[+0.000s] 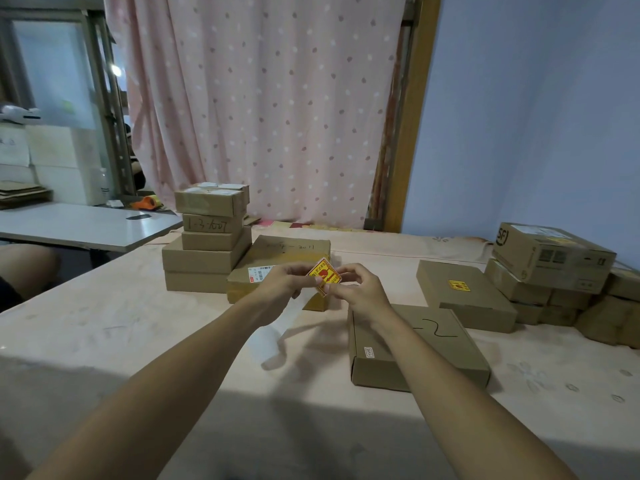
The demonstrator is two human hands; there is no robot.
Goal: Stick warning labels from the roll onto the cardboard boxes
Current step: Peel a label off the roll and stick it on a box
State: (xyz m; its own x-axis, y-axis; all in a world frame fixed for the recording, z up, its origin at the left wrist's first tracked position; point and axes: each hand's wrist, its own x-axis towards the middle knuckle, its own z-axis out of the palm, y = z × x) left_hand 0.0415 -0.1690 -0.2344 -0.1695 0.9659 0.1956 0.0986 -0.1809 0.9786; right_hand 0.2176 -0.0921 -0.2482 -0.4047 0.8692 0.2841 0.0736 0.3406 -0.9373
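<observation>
A yellow and red warning label (325, 276) is held in the air between both hands above the table. My left hand (284, 285) pinches its left side, and a white backing strip (277, 327) hangs down from that hand. My right hand (360, 289) pinches the label's right edge. Under my right forearm lies a flat cardboard box (446, 344) with a black scribble on its lid. Behind the hands sits a larger cardboard box (291, 251) with a barcode sticker. Another flat box (464, 289) to the right carries a yellow label (459, 285).
A stack of several small boxes (207, 237) stands at the back left. A pile of boxes (554, 268) fills the right end of the table (104, 327). A grey side table (79, 223) with an orange tape dispenser (147, 203) stands at the left. A pink curtain hangs behind.
</observation>
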